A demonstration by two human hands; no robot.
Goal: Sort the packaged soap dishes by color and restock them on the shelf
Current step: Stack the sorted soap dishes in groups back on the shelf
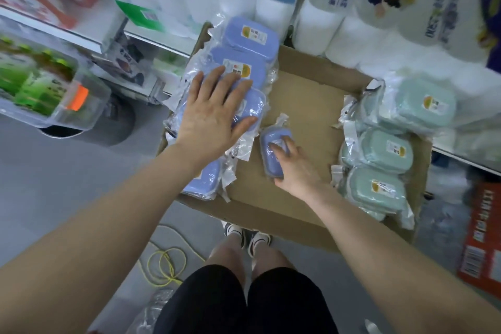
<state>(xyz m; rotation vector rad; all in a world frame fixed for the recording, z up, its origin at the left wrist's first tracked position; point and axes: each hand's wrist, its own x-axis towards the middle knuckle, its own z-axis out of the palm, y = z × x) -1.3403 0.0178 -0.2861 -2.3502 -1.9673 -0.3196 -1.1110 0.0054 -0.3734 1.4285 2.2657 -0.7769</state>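
Note:
An open cardboard box point(306, 95) holds packaged soap dishes in clear plastic wrap. Several blue ones point(249, 38) lie in a row along its left side. Several pale green ones point(385, 149) are stacked along its right side. My left hand point(214, 114) lies flat with spread fingers on the blue row, pressing on a wrapped dish. My right hand point(292, 165) grips a single blue soap dish point(271, 149) standing on its edge on the box floor, near the middle.
Large packs of toilet paper point(366, 16) stand behind the box. A shelf point(54, 30) with a clear bin of green goods point(40, 84) is at the left. A red carton point(482, 236) sits at the right, and a yellow cord point(165, 266) lies on the floor.

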